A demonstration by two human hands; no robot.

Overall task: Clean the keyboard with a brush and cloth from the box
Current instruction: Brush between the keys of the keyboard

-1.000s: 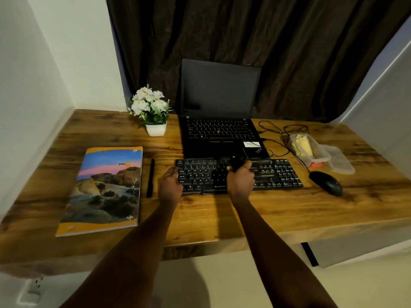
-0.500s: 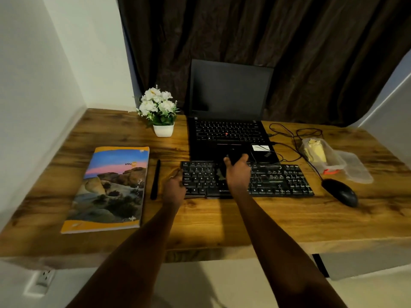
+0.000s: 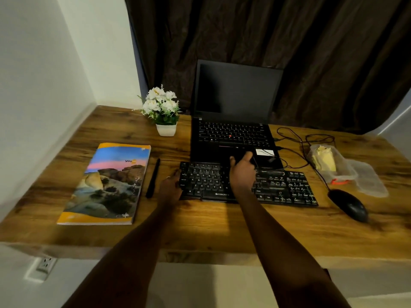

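Note:
A black keyboard [image 3: 282,187] lies on the wooden desk in front of an open laptop. My left hand [image 3: 170,185] grips the keyboard's left end. My right hand [image 3: 242,172] reaches over the keyboard's middle to its far edge, thumb and fingers curled around a small dark brush [image 3: 241,157] that barely stands out against the black laptop. At the right stands a clear plastic box [image 3: 347,172] with a yellow cloth [image 3: 324,160] inside and something red at its near end. Its lid [image 3: 371,181] lies beside it.
The laptop [image 3: 233,134] sits right behind the keyboard, with a small dark device [image 3: 266,160] on its palm rest. A mouse [image 3: 349,205] and cables [image 3: 293,141] are at the right. A pen [image 3: 153,178], a magazine [image 3: 109,183] and a flower pot [image 3: 165,128] are at the left.
My right hand has slid away from me, from the keyboard's middle rows to its far edge. My left hand has stayed on the keyboard's left end. The camera has shifted left.

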